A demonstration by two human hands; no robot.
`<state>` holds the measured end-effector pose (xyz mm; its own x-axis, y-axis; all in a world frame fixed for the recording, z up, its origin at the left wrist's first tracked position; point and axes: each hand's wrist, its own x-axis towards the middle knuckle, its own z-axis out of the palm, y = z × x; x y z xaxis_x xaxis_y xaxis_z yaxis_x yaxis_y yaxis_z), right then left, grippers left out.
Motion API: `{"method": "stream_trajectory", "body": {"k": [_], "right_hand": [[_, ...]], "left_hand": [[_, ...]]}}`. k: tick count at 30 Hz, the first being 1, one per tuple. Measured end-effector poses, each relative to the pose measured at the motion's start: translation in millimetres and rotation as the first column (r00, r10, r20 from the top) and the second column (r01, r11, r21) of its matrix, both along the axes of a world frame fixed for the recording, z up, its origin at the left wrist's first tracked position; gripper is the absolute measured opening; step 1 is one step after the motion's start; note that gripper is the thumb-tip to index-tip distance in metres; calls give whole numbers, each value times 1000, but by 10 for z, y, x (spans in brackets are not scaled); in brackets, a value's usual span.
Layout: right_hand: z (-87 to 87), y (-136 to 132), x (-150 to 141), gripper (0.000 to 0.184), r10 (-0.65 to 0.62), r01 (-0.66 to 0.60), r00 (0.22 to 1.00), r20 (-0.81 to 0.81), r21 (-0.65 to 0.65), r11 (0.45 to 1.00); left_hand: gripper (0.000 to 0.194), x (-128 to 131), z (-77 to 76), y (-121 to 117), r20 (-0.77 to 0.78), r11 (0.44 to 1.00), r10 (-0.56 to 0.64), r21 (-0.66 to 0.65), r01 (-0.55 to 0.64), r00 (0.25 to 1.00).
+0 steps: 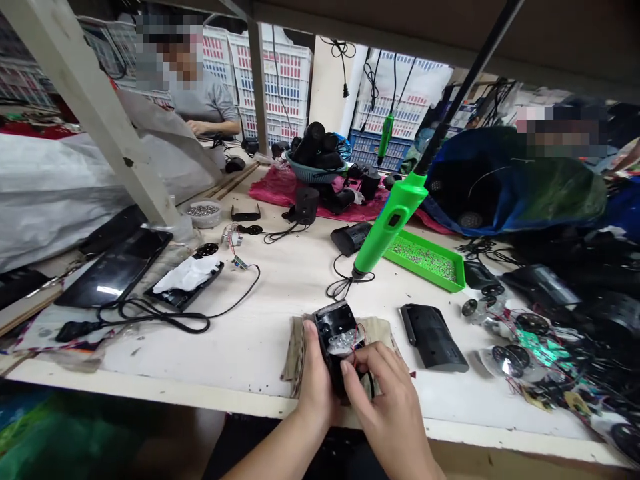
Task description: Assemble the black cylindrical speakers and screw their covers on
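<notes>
My left hand [314, 380] wraps round the left side of a black plastic speaker housing [334, 323] that stands on a folded cloth pad [300, 347] near the table's front edge. My right hand [387, 393] rests on the housing's near right side, its fingertips pinched at thin red wires and a clear part inside it. Just right of the pad, a black cover panel [434, 337] lies flat. Above the housing hangs a green electric screwdriver [387, 227] on a black cord, tip down, not touched by either hand.
A green tray of small screws [425, 259] sits behind the screwdriver. Loose speaker cones and circuit boards [525, 340] crowd the right. Black panels and a cable [150, 310] lie left. A basket of black housings [315, 163] stands at the back. Two other people sit across the table.
</notes>
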<state>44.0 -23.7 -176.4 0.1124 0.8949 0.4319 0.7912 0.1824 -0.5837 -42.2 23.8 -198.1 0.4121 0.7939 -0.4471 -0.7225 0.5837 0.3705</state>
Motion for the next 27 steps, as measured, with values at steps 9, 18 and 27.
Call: {"method": "stream_trajectory", "body": {"k": [9,18,27], "right_hand": [[-204,80,218,27,-142,111,948,-284,-123,986],[-192,98,229,24,-119,102,940,-320,-69,992],[-231,150,268,16,-140,119,933,-330,-83,989]], "left_hand": [[66,-34,96,156,-51,985,-123,-131,116,991],[72,-12,42,78,-417,945,-62,269,188,907],[71,-112,-72,296,-737,754,362,591,286,571]]}}
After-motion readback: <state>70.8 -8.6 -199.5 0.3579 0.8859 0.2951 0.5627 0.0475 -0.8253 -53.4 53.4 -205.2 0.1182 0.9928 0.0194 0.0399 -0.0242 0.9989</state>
